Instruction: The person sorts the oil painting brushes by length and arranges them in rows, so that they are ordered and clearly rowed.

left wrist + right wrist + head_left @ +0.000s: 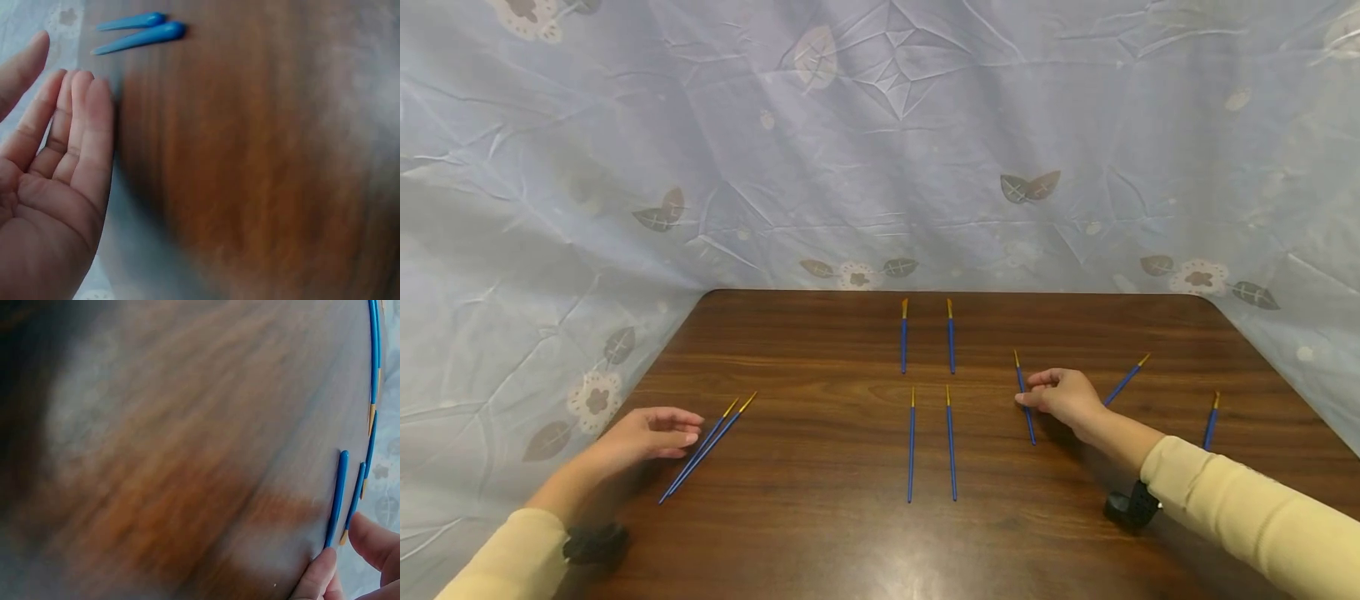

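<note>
At the right of the middle, a thin paintbrush (1031, 429) with a blue handle and yellow tip lies on the brown table (820, 550). My right hand (1063, 398) is over it, thumb and fingertips overlapping the handle in the head view. In the right wrist view a gap shows between thumb and forefinger, and the forefinger hides the far part of that blue handle (338, 494). Low at the left, my left hand (647, 436) holds nothing, its fingers loosely extended. Beside those fingers two slim paintbrushes (709, 447) lie slanted, close together; their blue handle ends (140, 39) show in the left wrist view.
Two flat-tipped paintbrushes (951, 343) lie parallel at the back middle, with two pointed paintbrushes (912, 450) in front of them. Past the right hand lie a slanted paintbrush (1124, 382) and another paintbrush (1211, 423), partly hidden by the arm. Patterned cloth (880, 167) hangs behind the table.
</note>
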Tool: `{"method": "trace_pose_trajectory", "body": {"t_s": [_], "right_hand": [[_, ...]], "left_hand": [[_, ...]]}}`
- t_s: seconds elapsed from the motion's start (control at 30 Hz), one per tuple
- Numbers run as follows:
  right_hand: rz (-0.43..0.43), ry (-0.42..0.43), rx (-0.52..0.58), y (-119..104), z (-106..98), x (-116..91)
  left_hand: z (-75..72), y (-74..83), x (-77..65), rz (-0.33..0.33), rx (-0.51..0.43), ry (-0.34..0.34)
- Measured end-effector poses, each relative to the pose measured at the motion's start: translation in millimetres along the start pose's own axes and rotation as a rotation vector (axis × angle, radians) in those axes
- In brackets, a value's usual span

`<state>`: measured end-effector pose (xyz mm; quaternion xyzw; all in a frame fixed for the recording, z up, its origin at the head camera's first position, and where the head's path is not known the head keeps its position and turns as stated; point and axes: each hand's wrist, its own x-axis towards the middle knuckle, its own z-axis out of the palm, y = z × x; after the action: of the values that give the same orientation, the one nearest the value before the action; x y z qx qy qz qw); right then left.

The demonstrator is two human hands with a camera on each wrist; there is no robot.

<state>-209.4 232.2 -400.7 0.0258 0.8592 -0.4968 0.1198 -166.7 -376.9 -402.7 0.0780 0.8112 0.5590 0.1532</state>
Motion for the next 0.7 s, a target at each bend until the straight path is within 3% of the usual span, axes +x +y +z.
{"method": "trace_pose_trajectory", "body": {"t_s": [0.4, 0.7], "right_hand": [[-0.017, 0.036, -0.056, 2, 3, -1], [-0.025, 0.066, -0.068, 4, 6, -1]], "left_hand": [[15.8, -9.0, 6.6, -0.048, 0.169, 0.164], [22.3, -6.2, 8.5, -0.068, 0.218, 0.219]]}}
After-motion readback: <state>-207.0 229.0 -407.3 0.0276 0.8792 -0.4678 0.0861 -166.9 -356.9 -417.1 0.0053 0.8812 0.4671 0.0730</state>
